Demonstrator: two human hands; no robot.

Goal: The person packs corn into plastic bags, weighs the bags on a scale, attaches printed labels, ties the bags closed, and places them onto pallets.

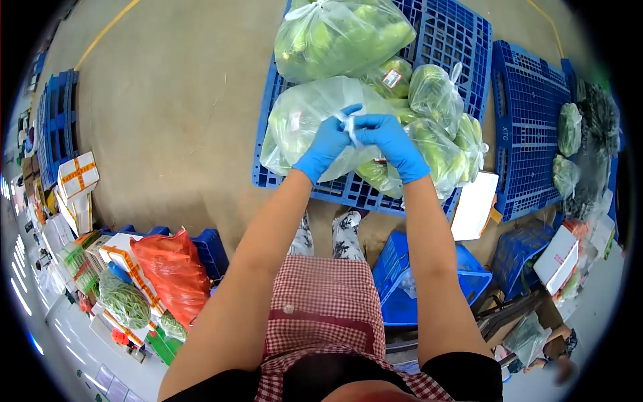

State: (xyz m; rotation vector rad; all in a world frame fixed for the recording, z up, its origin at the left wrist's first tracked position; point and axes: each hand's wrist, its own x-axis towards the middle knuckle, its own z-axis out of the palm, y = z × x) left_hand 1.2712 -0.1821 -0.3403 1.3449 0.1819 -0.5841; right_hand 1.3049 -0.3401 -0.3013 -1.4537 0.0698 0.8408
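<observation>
Both my hands wear blue gloves and meet over a clear plastic bag [301, 110] of green vegetables on a blue pallet [362, 194]. My left hand [328, 144] pinches the twisted neck of this bag from the left. From the right, my right hand [388, 137] grips the same gathered plastic, its fingers closed. A white twist of plastic [349, 127] shows between the two hands. Close behind lies a bigger bag of green vegetables [341, 40]. Right of my right hand sit several smaller tied bags [434, 90], one package with a white label [392, 78].
Another blue pallet [532, 134] stands to the right with bagged vegetables on it. Blue crates [395, 268] and a white foam lid [474, 206] are near my right forearm. At left are a red mesh sack [173, 278] and taped foam boxes [78, 175]. Another person [562, 345] is at lower right.
</observation>
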